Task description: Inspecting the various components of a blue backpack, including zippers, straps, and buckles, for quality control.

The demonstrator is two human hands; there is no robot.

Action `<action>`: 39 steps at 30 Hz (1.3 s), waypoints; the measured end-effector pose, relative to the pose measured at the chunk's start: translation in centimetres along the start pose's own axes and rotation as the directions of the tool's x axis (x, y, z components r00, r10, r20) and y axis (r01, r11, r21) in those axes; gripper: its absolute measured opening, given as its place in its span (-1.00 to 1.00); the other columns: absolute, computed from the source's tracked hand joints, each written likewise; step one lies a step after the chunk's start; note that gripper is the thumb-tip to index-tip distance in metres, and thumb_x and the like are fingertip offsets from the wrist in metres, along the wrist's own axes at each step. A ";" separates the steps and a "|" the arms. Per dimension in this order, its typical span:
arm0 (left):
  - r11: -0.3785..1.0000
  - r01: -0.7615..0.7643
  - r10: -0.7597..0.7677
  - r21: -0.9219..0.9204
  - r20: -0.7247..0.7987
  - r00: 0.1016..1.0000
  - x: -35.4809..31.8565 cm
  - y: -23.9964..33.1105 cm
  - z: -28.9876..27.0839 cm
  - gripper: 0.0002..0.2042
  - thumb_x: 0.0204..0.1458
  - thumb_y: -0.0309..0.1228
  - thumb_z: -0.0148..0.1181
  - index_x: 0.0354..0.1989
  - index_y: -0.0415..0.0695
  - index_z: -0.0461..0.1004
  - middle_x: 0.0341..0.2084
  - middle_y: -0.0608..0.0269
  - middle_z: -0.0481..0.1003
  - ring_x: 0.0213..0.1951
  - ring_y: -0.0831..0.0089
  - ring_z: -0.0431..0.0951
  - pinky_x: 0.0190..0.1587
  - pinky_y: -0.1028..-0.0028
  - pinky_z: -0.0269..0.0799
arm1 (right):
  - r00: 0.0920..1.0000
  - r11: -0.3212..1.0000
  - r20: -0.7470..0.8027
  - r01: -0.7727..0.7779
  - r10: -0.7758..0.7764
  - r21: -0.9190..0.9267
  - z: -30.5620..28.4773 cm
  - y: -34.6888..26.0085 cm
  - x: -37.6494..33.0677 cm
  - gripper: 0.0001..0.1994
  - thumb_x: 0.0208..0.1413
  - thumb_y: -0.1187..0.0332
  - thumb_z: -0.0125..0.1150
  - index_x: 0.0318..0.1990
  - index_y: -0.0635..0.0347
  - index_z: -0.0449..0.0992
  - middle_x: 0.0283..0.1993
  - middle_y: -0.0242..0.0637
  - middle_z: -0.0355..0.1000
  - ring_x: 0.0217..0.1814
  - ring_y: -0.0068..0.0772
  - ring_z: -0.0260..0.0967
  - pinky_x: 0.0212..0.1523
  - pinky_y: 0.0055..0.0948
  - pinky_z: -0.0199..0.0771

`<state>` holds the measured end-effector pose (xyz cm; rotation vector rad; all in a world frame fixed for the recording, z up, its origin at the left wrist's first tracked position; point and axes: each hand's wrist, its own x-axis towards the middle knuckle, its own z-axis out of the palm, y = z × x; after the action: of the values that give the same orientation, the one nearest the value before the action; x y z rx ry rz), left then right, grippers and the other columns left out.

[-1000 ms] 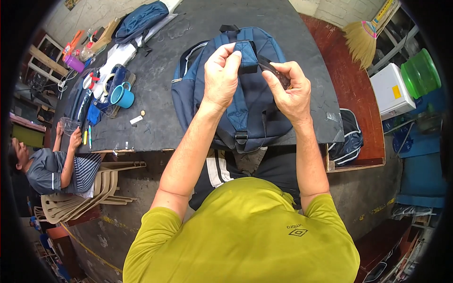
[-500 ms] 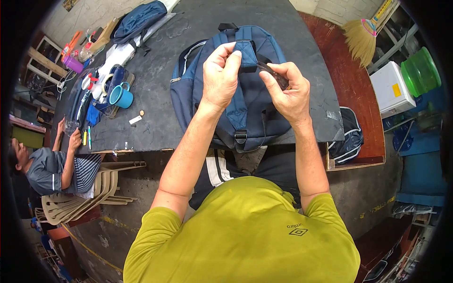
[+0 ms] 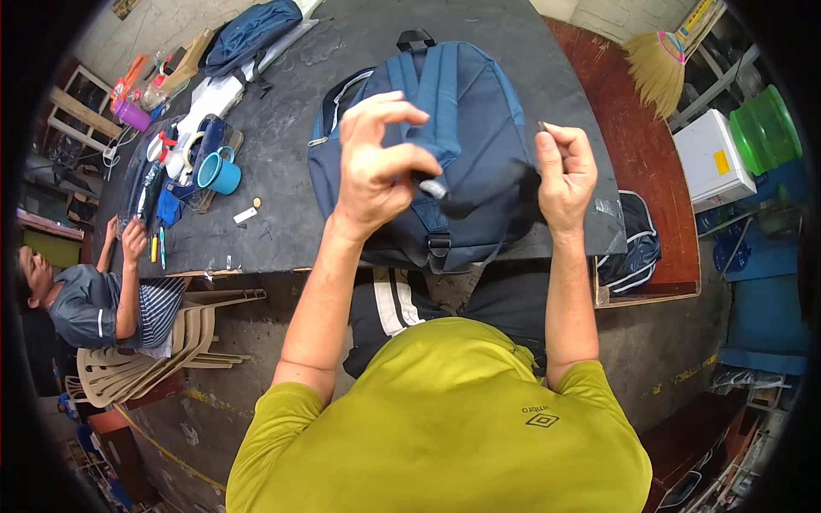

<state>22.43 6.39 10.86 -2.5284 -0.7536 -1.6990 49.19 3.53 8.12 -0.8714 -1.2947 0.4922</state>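
Note:
A dark blue backpack [image 3: 483, 103] lies on the black table with its shoulder straps [image 3: 440, 94] facing up. My left hand [image 3: 376, 167] hovers above its left half, fingers curved and spread apart. Past the backpack's right side, my right hand [image 3: 566, 184] is closed, thumb and index finger pinched together. A black strap [image 3: 496, 195], smeared by motion, stretches between the two hands and runs to my right one. At its left end, just beneath my left fingers, shows a small light grey piece [image 3: 433, 187], too blurred to name.
A blue mug [image 3: 220, 173] stands beside a tray of tools and tape on the left. Another blue backpack [image 3: 252, 36] lies at the far left. A co-worker [image 3: 94, 303] is at the table's left edge. A red-brown wooden bench [image 3: 650, 188] borders the right side.
My left hand has come off the shoulder strap and moved down left, its fingers spreading. My right hand has moved right, drawing the black strap out. The shoulder strap now lies down on the backpack.

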 end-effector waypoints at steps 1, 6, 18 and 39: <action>0.999 0.015 -0.014 0.035 -0.034 0.999 -0.8 0.0 -0.2 -0.66 -0.48 -0.62 0.30 -0.49 0.13 0.75 -0.03 0.29 0.60 0.22 0.06 0.49 0.32 0.16 0.30 | 1.000 1.000 -0.021 0.004 -0.004 -0.001 -0.4 -0.2 -0.1 -0.91 0.47 0.43 0.29 -0.01 0.23 0.57 -0.33 -0.64 0.40 -0.38 -0.85 0.17 -0.39 -0.72 0.10; 0.992 0.118 -0.116 0.034 -0.056 0.992 -4.1 0.3 -0.9 -0.58 -0.43 -0.70 0.33 -0.35 0.08 0.81 -0.07 0.26 0.56 0.10 0.20 0.51 0.16 0.25 0.42 | 0.999 0.999 0.018 -0.040 0.039 0.029 0.2 -1.5 -0.6 -0.88 0.45 0.44 0.30 0.03 0.24 0.57 -0.24 -0.62 0.45 -0.31 -0.87 0.21 -0.30 -0.75 0.16; 0.613 0.769 -0.769 0.180 0.360 0.529 -3.5 4.4 0.4 -0.72 0.14 -0.43 0.45 0.01 -0.14 0.61 -0.38 0.17 0.65 -0.31 0.23 0.70 -0.21 0.32 0.55 | 0.996 0.974 0.078 0.029 -0.048 0.226 -0.4 -6.7 -2.6 -0.73 0.46 0.39 0.29 0.17 0.34 0.49 0.04 -0.32 0.58 -0.26 -0.79 0.29 -0.22 -0.72 0.33; 0.890 0.341 -0.444 0.301 0.411 0.796 -3.0 8.9 5.1 -0.46 -0.14 -0.28 0.64 0.05 -0.12 0.61 -0.12 0.13 0.57 -0.03 0.04 0.57 -0.02 0.13 0.50 | 0.901 0.694 -0.097 -0.391 0.423 -0.604 -3.3 -0.7 -5.2 -0.77 0.34 0.21 0.40 -0.09 0.20 0.72 -0.50 -0.17 0.54 -0.52 -0.50 0.39 -0.38 -0.34 0.42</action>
<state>29.41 -1.33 8.41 -2.7872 -1.5011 -0.9621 51.01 -1.74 5.34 -1.7390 -1.3238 0.4387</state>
